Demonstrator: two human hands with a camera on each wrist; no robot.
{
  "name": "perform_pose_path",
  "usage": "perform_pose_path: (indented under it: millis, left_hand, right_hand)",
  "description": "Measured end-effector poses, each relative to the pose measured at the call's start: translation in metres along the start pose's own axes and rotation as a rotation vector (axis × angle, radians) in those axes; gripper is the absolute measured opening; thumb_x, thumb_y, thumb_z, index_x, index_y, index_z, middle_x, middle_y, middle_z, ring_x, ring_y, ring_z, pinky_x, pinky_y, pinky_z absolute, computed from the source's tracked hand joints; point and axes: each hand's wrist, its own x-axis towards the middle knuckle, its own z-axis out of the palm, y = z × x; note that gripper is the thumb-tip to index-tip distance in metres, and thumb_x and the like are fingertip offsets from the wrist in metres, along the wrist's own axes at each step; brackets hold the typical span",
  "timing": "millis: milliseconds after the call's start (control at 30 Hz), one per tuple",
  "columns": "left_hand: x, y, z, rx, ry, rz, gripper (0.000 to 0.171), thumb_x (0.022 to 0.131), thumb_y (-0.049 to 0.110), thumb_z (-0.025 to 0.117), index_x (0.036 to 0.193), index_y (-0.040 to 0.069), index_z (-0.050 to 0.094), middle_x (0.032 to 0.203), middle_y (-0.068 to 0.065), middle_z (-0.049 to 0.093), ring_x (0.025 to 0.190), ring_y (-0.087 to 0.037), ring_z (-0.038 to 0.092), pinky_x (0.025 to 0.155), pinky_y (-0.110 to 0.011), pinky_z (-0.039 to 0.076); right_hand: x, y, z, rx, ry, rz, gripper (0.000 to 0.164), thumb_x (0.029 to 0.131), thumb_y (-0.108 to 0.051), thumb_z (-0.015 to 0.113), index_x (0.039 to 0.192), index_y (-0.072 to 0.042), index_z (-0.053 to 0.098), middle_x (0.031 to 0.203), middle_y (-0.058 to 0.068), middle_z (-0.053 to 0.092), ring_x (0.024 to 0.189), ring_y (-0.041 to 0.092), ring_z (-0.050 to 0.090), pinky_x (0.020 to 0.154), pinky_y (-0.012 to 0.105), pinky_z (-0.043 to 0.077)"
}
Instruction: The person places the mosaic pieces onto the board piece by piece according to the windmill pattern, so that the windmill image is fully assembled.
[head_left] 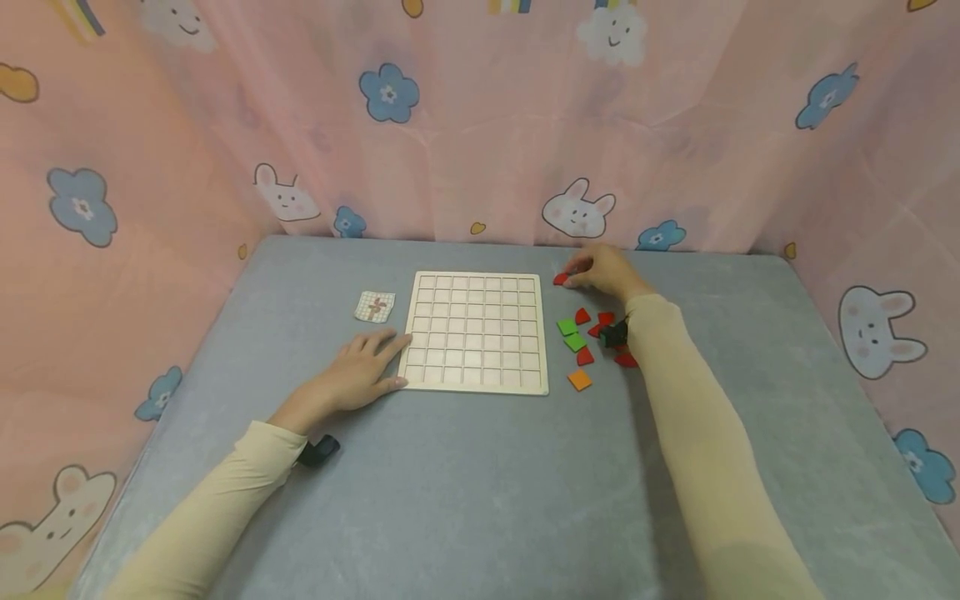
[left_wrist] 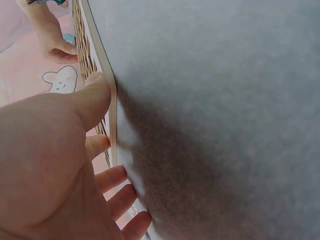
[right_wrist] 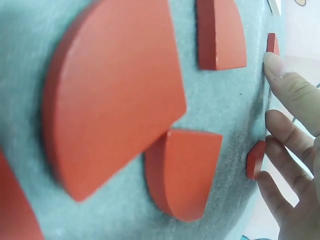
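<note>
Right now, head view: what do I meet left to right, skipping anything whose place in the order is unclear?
Left sleeve → small printed card → wooden grid board → orange tile → right sleeve.

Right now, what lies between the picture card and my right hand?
In the head view, between the card and your right hand lie the wooden board, then a red piece touching that hand.

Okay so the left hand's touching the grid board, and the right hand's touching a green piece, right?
Not quite: the head view shows the right hand touching a red piece, not green. The left hand is touching the grid board.
</note>
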Motion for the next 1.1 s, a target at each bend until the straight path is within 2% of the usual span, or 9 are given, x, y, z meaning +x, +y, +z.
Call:
perform_pose_path:
  millis: [167, 467, 833, 1100]
  left_hand:
    - [0.001, 0.0, 0.002, -0.011, 0.003, 0.002, 0.071, 0.109, 0.034, 0.062, 0.167, 0.006, 0.032, 0.166, -0.031, 0.029, 0.148, -0.056, 0.033, 0.116, -0.072, 0.031]
    - [0.0, -0.001, 0.003, -0.01, 0.007, -0.004, 0.07, 0.109, 0.032, 0.062, 0.167, 0.007, 0.032, 0.167, -0.029, 0.029, 0.148, -0.054, 0.032, 0.115, -0.072, 0.031]
    - [0.001, -0.001, 0.004, 0.018, 0.003, -0.004, 0.068, 0.11, 0.034, 0.059, 0.167, 0.006, 0.032, 0.166, -0.03, 0.03, 0.148, -0.055, 0.034, 0.116, -0.071, 0.031]
    - [0.0, 0.002, 0.005, 0.028, 0.017, 0.0, 0.069, 0.11, 0.035, 0.059, 0.166, 0.005, 0.032, 0.166, -0.03, 0.031, 0.147, -0.054, 0.035, 0.115, -0.071, 0.033]
  right_hand:
    - [-0.001, 0.003, 0.0, -0.017, 0.022, -0.026, 0.03, 0.096, -0.012, 0.08, 0.122, 0.003, 0.076, 0.122, 0.024, 0.071, 0.107, 0.037, 0.059, 0.1, 0.05, 0.049]
    - [-0.003, 0.002, -0.005, -0.022, 0.042, -0.048, 0.029, 0.097, -0.018, 0.08, 0.121, -0.001, 0.078, 0.116, 0.02, 0.073, 0.098, 0.033, 0.059, 0.086, 0.042, 0.05]
    - [-0.007, -0.015, -0.005, -0.008, 0.063, -0.08, 0.032, 0.098, -0.021, 0.08, 0.123, -0.001, 0.077, 0.123, 0.02, 0.073, 0.109, 0.034, 0.063, 0.098, 0.05, 0.05]
    - [-0.011, -0.037, 0.007, 0.021, 0.073, -0.118, 0.031, 0.098, -0.021, 0.08, 0.123, -0.002, 0.078, 0.12, 0.019, 0.074, 0.107, 0.034, 0.063, 0.096, 0.048, 0.052]
